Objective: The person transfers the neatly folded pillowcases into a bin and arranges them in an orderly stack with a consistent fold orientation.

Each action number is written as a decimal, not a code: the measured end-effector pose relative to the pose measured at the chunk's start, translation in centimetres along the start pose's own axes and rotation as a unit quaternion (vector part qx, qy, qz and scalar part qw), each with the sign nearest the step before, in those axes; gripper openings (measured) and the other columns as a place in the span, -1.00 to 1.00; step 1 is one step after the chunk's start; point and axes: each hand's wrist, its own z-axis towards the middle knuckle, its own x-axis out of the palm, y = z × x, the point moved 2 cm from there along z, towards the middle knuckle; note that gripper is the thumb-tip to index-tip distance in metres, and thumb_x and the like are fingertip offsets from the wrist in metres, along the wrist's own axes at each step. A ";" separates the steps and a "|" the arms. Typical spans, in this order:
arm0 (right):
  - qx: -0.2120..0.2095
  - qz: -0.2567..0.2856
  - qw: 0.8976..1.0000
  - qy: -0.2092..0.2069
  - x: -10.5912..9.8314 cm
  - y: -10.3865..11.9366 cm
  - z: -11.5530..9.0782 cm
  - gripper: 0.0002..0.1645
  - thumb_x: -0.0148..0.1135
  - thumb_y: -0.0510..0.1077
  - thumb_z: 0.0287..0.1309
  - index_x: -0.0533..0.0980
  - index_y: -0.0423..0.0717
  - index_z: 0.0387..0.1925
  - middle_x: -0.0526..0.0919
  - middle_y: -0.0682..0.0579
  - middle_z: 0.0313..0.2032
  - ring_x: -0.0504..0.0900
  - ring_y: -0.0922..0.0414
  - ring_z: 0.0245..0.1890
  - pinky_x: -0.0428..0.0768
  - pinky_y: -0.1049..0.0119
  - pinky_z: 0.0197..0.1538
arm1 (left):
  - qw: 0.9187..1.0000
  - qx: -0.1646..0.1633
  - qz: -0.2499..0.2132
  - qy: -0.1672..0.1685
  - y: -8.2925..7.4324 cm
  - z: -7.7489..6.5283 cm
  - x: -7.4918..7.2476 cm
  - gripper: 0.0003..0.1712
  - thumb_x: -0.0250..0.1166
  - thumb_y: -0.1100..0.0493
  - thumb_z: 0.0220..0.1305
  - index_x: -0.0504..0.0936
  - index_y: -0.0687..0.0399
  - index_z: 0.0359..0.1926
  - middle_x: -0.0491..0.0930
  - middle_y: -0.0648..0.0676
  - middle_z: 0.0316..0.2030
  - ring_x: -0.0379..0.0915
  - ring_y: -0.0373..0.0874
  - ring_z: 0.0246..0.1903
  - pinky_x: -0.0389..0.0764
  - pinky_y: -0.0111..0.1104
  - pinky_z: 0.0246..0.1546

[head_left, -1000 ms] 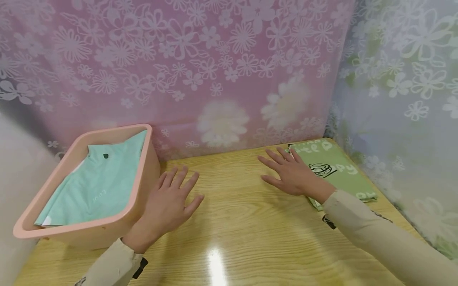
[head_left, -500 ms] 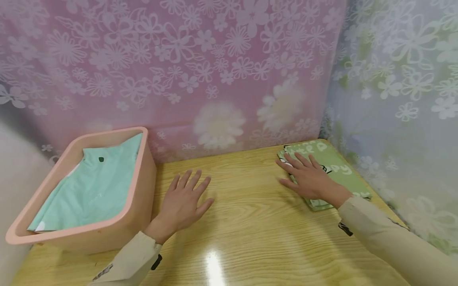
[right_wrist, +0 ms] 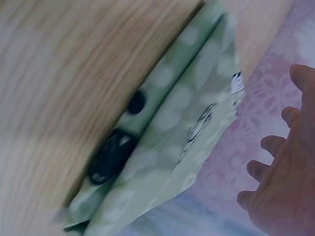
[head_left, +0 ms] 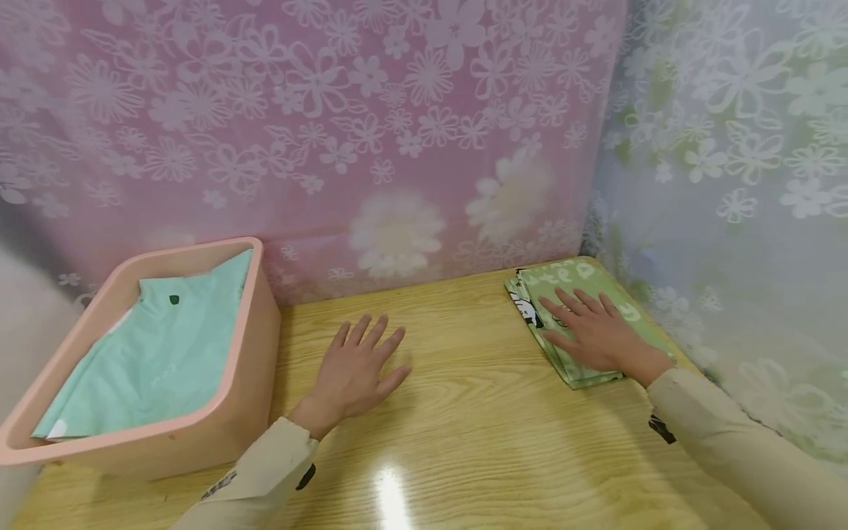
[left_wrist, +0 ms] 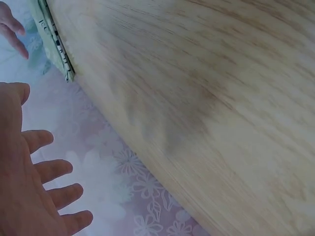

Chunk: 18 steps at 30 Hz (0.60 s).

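Fingers spread, my left hand (head_left: 354,375) hovers palm down over the bare wood of the table (head_left: 457,412), holding nothing. In the left wrist view, a gap separates that hand (left_wrist: 29,172) from the table. My right hand (head_left: 599,331) is over a folded green cloth (head_left: 563,366) with white letters and black drawings, at the table's right side. The right wrist view shows the cloth (right_wrist: 167,137) lying in folded layers, with the right hand (right_wrist: 285,167) apart from it, fingers slightly bent and nothing held.
A pink plastic bin (head_left: 255,353) stands at the left of the table, with a mint-green folded cloth (head_left: 159,353) in it. Behind the table hangs a pink flowered curtain (head_left: 318,184); a pale blue flowered curtain (head_left: 715,221) borders the right side.
My right hand has moved right, from the green cloth's left edge to over it. My left hand has shifted right, away from the bin. The head view has turned slightly right.
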 end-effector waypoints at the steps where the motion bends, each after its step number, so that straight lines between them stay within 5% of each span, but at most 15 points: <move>1: 0.003 0.000 1.000 0.000 0.1 -0.4 -0.1 -0.19 -0.14 0.31 0.37 0.04 0.05 0.48 0.01 -0.23 0.43 -0.09 -0.29 0.39 -0.21 -0.33 0.29 | 1.000 0.001 -0.002 0.003 -0.1 0.2 0.1 -0.29 -0.12 -0.35 0.37 0.34 -0.12 0.37 0.24 0.15 0.35 0.10 0.17 0.33 0.14 0.10 0.26; 11: 0.041 0.016 0.999 0.013 0.7 -4.6 -1.2 -0.17 -0.22 0.31 0.40 -0.01 -0.05 0.49 -0.01 -0.33 0.41 -0.06 -0.37 0.35 -0.15 -0.34 0.27 | 1.000 0.019 -0.003 0.002 -1.7 1.7 1.1 -0.32 -0.09 -0.33 0.38 0.36 -0.11 0.36 0.30 0.16 0.31 0.15 0.16 0.30 0.17 0.09 0.24; 18: 0.051 0.077 0.996 0.003 1.1 -6.8 -1.4 -0.19 -0.17 0.19 0.44 -0.01 -0.23 0.46 -0.03 -0.48 0.35 -0.06 -0.43 0.32 -0.10 -0.36 0.24 | 1.000 0.029 0.001 0.002 -2.6 2.4 1.7 -0.34 -0.10 -0.32 0.38 0.36 -0.14 0.35 0.33 0.14 0.29 0.18 0.13 0.29 0.20 0.07 0.24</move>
